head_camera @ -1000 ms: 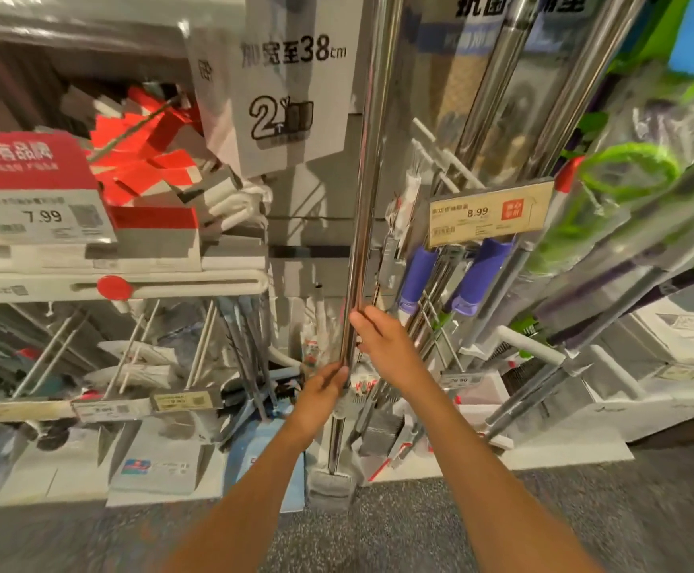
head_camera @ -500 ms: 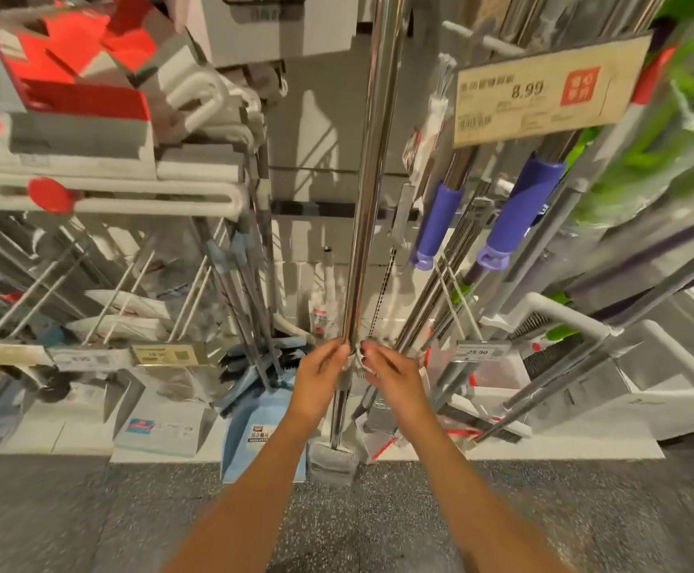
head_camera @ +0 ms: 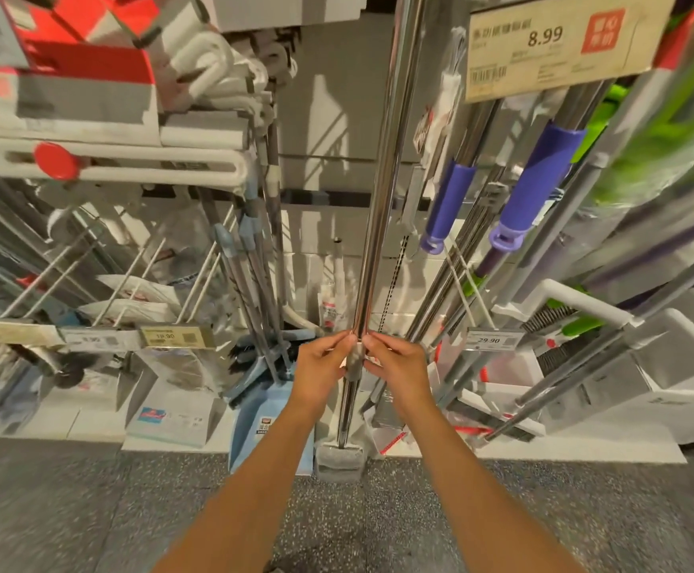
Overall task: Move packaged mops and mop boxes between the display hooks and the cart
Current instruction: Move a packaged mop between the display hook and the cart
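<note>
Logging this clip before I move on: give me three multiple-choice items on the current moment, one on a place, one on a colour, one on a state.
1. Where do both hands meet?
A. on the chrome mop pole, at its grey collar
B. on the 8.99 price tag
C. on the blue dustpan

2. What colour are the two handle grips hanging below the 8.99 price tag?
A. red
B. purple
C. yellow

3. How does the mop's head stand?
A. lifted above the hooks
B. lying in a cart
C. down at floor level

Key: 1 A, the left hand and right hand pinch the pole from both sides; 2 B, both grips are purple; 3 C, the grey head sits at the floor's edge.
</note>
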The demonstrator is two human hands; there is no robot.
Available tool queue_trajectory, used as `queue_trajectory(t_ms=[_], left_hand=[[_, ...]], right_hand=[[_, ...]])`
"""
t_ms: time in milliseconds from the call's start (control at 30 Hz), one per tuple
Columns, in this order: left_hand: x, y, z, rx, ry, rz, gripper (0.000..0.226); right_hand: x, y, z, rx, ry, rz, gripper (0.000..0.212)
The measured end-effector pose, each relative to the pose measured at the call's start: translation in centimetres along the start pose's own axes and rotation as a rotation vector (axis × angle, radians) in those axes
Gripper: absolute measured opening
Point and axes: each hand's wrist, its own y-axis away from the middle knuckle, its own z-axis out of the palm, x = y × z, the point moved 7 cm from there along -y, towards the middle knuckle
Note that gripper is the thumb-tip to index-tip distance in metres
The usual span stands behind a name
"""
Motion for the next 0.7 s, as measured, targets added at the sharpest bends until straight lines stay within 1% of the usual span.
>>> queue_trajectory(t_ms=[67, 167, 267, 367, 533, 700], left_hand=[[0.7, 0.1, 0.1, -0.003, 0.024, 0.013, 0.016], [2.5, 0.0, 0.2, 0.0, 0.03, 0.037, 0.021], [4.4, 0.0, 0.4, -0.01, 0.035, 0.045, 0.014], [5.8, 0.1, 0.5, -0.003, 0.039, 0.051, 0.013], [9.0, 0.0, 0.6, -0.013, 0.043, 0.1, 0.027], [10.8, -0.6, 1.0, 0.034, 0.045, 0.075, 0.026]], right_hand=[[-0.8, 0.0, 0.2, 0.0, 0.001, -0.012, 0.016], [-2.4, -0.1, 0.7, -0.011, -0.012, -0.043, 0.011], [-4.3, -0.1, 1.3, -0.017, -0.014, -0.073, 0.011], [-5.5, 0.1, 1.8, -0.016, -0.019, -0.072, 0.012], [-8.5, -0.1, 2.8, -0.028, -0.023, -0.109, 0.017], [-10.7, -0.5, 3.7, -0.026, -0.003, -0.116, 0.022]])
